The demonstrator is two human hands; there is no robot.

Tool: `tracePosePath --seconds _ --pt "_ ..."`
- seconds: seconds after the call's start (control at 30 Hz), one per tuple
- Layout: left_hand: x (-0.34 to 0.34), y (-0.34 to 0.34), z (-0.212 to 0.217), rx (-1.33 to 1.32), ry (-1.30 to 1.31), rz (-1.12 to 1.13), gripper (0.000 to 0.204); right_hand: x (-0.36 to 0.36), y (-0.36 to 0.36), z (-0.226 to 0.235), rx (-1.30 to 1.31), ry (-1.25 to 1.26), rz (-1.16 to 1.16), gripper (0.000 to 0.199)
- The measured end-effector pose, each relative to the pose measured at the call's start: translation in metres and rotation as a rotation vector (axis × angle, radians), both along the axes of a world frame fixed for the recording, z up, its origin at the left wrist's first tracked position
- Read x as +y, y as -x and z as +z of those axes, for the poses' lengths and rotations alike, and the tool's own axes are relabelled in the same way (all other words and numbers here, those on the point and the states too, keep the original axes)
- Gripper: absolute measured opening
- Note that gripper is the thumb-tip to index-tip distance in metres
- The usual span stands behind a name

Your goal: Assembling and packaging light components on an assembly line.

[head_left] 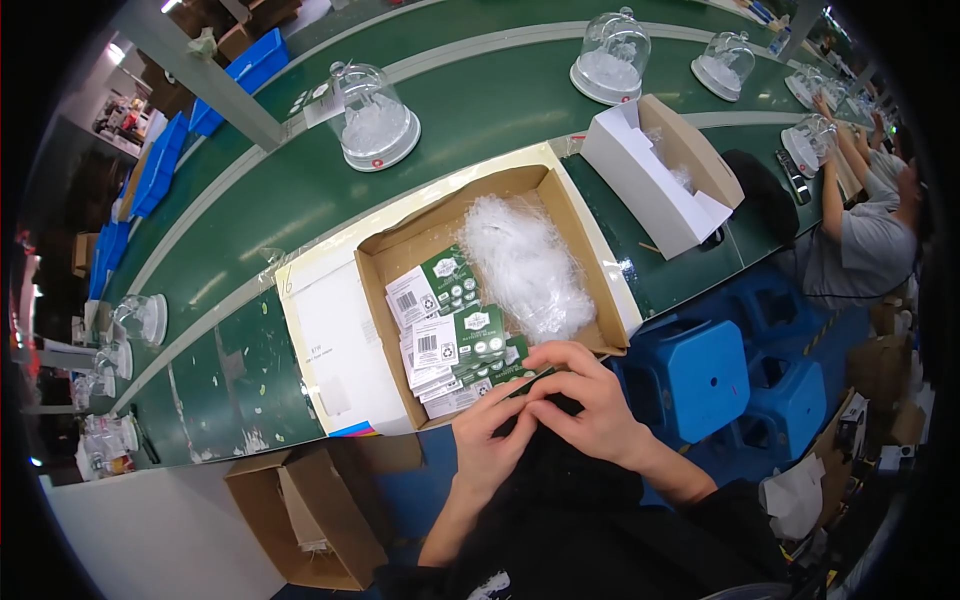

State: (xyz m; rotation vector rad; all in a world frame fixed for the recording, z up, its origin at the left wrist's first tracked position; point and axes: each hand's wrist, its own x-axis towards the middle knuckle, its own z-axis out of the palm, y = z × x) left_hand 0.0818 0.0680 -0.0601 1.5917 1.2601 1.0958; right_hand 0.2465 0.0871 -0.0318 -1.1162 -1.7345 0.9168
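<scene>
Both hands, left hand (490,435) and right hand (590,400), meet pinching one green card (520,378) at the cardboard box's (575,215) near edge; card stack (445,340) lies just beyond, leftward.

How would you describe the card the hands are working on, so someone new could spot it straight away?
Find the open brown cardboard box on the green belt, holding clear plastic bags and a pile of green-and-white cards. At the box's near edge the left hand and right hand meet. The card pinched between their fingertips is the one: unlike the loose pile, it is gripped.
</scene>
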Motion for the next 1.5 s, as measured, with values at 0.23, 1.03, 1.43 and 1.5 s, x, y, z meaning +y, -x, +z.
tracePosePath --seconds 0.23,1.03,1.43,1.5 --pt "0.003 -0.012 0.004 -0.36 0.285 0.307 0.026 -0.005 -0.008 0.002 -0.095 -0.224 -0.261 0.011" --pt "-0.003 -0.003 0.004 -0.034 -0.087 0.078 0.038 -0.01 0.005 0.004 0.089 0.206 -0.193 0.013" --pt "-0.001 -0.001 -0.002 0.042 -0.165 0.039 0.044 -0.007 -0.001 0.009 0.039 0.322 -0.141 0.013" --pt "-0.001 0.0 -0.003 0.099 -0.182 0.025 0.044 -0.007 -0.003 0.008 0.033 0.335 -0.146 0.014"
